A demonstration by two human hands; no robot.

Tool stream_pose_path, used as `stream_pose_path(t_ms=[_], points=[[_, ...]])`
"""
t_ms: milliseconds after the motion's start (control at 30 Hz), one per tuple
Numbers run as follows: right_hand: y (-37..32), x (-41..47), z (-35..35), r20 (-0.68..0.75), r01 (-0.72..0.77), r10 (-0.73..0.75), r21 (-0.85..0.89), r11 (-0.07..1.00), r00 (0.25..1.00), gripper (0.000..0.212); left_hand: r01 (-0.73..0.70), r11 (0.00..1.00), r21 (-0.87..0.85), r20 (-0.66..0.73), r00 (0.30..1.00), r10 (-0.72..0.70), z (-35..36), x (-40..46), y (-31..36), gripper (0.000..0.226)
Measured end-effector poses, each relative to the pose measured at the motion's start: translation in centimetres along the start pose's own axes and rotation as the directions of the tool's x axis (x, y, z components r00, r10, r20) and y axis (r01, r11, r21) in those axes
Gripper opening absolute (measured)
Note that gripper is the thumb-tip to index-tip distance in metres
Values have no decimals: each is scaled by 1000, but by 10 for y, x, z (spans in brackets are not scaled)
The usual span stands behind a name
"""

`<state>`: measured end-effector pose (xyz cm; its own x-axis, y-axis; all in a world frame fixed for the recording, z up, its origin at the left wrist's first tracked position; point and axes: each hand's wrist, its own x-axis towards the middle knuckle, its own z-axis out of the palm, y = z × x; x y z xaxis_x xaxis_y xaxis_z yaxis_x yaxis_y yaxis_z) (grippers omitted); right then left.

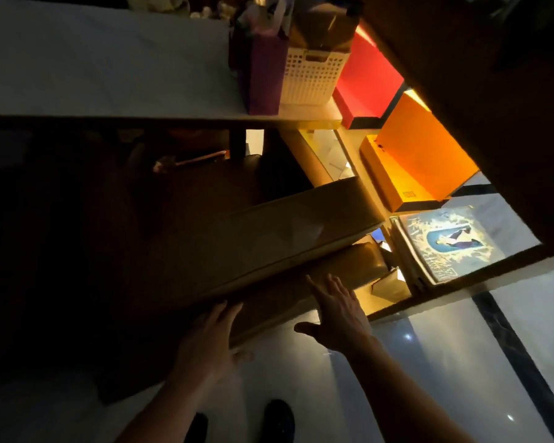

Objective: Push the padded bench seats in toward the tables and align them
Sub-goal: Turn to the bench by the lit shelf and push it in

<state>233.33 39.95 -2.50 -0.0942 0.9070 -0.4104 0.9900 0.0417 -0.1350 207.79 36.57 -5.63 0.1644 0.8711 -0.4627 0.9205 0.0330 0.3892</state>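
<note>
Running from 8 o'clock toward 2 o'clock, padded bench seat [269, 238] seen mid-frame, long axis diagonal, skewed against desk [109, 68] edge above. Left hand [210, 340] laid flat on near edge, fingers [224, 314] spread, nothing gripped. Right hand [336, 314] likewise open, fingertips pressed at seat side. White perforated basket [311, 78] on desk at 12 o'clock, brown wrapped item inside; purple bag [266, 75] beside. Red box [368, 81], orange box [419, 155] at 2 o'clock. Glossy floor [429, 362], dim room.

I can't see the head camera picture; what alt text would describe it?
Two bare hands, left hand and right hand, press open-palmed against a padded bench seat angled beside a white table in dim light. A white basket stands on the table, with red and orange boxes beyond.
</note>
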Motion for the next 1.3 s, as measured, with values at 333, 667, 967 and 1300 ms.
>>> stream_pose_path(t_ms=[333,667,967,1300], points=[[62,75,47,-75,258,-262,-58,964,962,111,255,966,49,-326,918,-226,51,12,11,99],[65,69,72,-202,254,-265,-79,964,943,96,305,952,32,-378,885,-271,62,20,11,85],[47,4,106,-201,183,-199,-95,978,959,92,232,973,18,-368,906,-209,86,-27,-14,84],[15,-94,150,-146,37,-49,-85,996,988,95,95,995,7,-350,933,-87,111,-109,-39,87]])
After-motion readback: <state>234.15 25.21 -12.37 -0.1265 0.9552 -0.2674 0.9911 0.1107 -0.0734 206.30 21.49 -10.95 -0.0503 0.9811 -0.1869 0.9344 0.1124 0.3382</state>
